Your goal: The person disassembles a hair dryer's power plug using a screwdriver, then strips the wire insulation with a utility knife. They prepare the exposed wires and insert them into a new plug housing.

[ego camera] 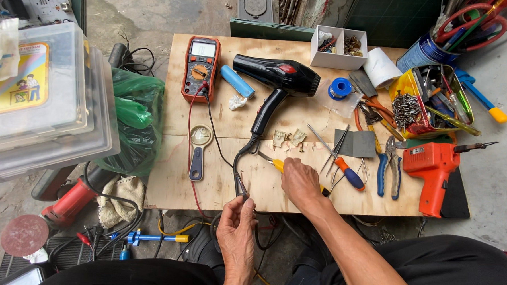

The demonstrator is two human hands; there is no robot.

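Observation:
My left hand (pixel 236 224) pinches the black power cord (pixel 240 169) of a black hair dryer (pixel 279 76) at the near edge of a plywood board (pixel 226 124). The cord curves up from my fingers to the dryer's handle. My right hand (pixel 301 181) grips a yellow-handled tool (pixel 276 163) whose metal tip points left toward the cord. Two small metal contact pieces (pixel 288 138) lie just beyond my right hand.
An orange multimeter (pixel 200 66) with leads, a blue cylinder (pixel 237 81), a magnifier (pixel 198 146), tweezers, a screwdriver (pixel 343 169), pliers (pixel 390 165), an orange soldering gun (pixel 432 170) and a yellow parts tray (pixel 432 102) crowd the board. Green bag (pixel 135 120) and plastic boxes stand left.

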